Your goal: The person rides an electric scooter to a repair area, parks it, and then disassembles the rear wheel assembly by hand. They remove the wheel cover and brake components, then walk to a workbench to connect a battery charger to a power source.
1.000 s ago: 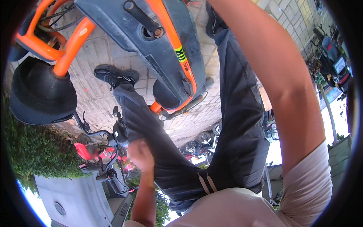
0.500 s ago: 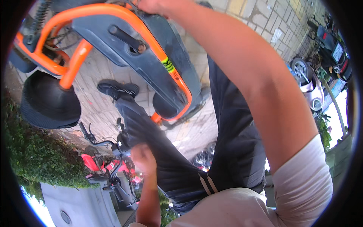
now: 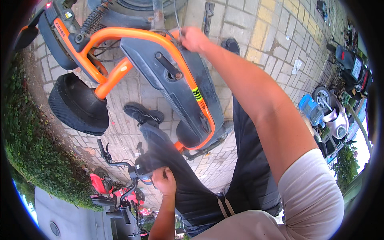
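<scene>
An electric scooter with an orange tube frame (image 3: 132, 38) and grey body panel (image 3: 180, 92) stands on brick paving in front of me. My right hand (image 3: 193, 39) is closed on the orange frame near a thin cable at the top. My left hand (image 3: 165, 181) hangs low beside my dark trouser leg, fingers curled; I cannot make out anything in it. A black round seat (image 3: 76, 105) sits at the scooter's left. My black shoe (image 3: 142, 114) is planted under the frame.
A green hedge (image 3: 32, 152) runs along the left. A red scooter (image 3: 116, 190) with black handlebars is parked lower left. More scooters (image 3: 332, 112) stand at the right on the grey brick paving (image 3: 272, 40).
The view has tilted down, so the scooter sits lower and shows more of itself. My right hand, out of sight a second ago, now shows gripping the orange frame. The left hand stays near my thigh.
</scene>
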Demonstrator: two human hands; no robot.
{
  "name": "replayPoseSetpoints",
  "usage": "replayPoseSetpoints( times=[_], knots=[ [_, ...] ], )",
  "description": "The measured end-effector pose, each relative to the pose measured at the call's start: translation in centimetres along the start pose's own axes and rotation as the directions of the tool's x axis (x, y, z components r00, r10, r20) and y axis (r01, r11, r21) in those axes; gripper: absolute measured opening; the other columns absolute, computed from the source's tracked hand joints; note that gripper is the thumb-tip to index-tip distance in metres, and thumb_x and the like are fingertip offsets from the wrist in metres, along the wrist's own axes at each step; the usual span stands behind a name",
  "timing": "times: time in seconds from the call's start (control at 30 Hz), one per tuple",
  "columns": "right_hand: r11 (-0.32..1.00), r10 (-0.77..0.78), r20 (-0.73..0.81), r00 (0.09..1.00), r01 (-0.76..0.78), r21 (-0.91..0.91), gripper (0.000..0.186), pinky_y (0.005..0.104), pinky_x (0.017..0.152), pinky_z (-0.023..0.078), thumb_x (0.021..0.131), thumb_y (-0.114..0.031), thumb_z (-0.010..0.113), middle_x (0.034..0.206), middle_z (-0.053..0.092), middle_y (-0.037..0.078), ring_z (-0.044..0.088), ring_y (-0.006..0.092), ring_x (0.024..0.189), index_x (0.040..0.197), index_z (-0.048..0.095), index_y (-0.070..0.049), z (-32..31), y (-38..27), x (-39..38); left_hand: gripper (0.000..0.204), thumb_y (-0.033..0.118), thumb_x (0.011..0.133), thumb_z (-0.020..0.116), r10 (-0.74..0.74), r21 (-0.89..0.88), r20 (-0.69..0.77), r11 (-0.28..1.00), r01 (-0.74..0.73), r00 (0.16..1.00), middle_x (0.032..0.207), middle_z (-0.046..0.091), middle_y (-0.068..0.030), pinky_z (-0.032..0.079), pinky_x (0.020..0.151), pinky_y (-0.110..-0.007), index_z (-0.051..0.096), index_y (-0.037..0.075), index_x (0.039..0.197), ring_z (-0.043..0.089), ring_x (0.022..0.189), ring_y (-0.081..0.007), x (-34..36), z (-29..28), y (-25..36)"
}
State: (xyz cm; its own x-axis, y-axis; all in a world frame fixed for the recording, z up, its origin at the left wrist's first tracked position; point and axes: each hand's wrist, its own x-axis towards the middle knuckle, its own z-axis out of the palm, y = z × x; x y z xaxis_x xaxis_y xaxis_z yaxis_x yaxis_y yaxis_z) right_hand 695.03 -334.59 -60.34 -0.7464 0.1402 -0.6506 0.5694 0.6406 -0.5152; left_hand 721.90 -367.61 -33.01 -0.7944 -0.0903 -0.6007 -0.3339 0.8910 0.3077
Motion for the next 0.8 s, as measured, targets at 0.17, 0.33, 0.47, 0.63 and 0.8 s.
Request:
replayPoseSetpoints(
  times=[0.17,0.33,0.47,0.63,0.8],
  knots=[
    [0.965,0.210,-0.056,0.976,-0.198,0.170,0.027,0.0420,0.080,0.049,0.082,-0.024,0.062,0.094,0.064,0.021,0.061,0.0359,0.091,0.098,0.062,-0.003,-0.4,0.3,0.0,0.002,0.007,0.072,0.062,-0.008,0.037,-0.036,0.999,0.009,0.999,0.074,0.062,-0.0101,0.043,0.067,-0.040,0.063,0.005,0.072,0.057,0.071,-0.0302,-0.2,0.1,-0.1],
    [0.944,0.190,-0.129,0.973,-0.146,0.295,0.033,0.0406,0.083,0.048,0.081,-0.024,0.063,0.098,0.063,0.024,0.061,0.0359,0.096,0.102,0.062,0.002,-1.2,-1.1,2.4,0.005,0.011,0.071,0.064,-0.037,0.077,-0.018,0.996,0.038,0.999,0.074,0.062,-0.0107,0.042,0.067,-0.041,0.063,0.006,0.072,0.057,0.071,-0.0312,-0.1,0.4,-0.2],
    [0.658,0.340,-0.178,0.924,-0.098,0.747,0.048,0.0370,0.084,0.047,0.085,-0.029,0.062,0.099,0.065,0.022,0.063,0.0291,0.093,0.118,0.054,0.004,-2.3,-2.1,5.1,0.007,0.014,0.071,0.064,-0.075,0.111,0.008,0.991,0.074,0.997,0.074,0.062,-0.0094,0.042,0.068,-0.041,0.063,0.007,0.072,0.057,0.073,-0.0303,-0.3,0.8,-0.5],
    [0.732,0.304,-0.227,0.925,-0.075,0.677,0.049,0.0360,0.081,0.048,0.087,-0.030,0.061,0.094,0.066,0.019,0.064,0.0261,0.089,0.122,0.052,0.003,-3.8,-3.4,9.7,0.008,0.014,0.071,0.064,-0.033,0.194,0.041,0.981,0.025,0.999,0.074,0.062,-0.0086,0.042,0.068,-0.042,0.064,0.007,0.072,0.057,0.073,-0.0301,0.5,1.0,-0.1],
    [0.566,0.354,-0.212,0.911,-0.029,0.824,0.039,0.0390,0.076,0.048,0.086,-0.032,0.060,0.085,0.066,0.020,0.064,0.0320,0.081,0.100,0.063,0.004,-5.6,-3.4,12.0,0.008,0.015,0.071,0.064,-0.007,0.213,0.050,0.977,-0.004,0.999,0.074,0.062,-0.0084,0.042,0.067,-0.042,0.064,0.007,0.072,0.057,0.073,-0.0301,1.4,0.8,0.2]
  ],
)
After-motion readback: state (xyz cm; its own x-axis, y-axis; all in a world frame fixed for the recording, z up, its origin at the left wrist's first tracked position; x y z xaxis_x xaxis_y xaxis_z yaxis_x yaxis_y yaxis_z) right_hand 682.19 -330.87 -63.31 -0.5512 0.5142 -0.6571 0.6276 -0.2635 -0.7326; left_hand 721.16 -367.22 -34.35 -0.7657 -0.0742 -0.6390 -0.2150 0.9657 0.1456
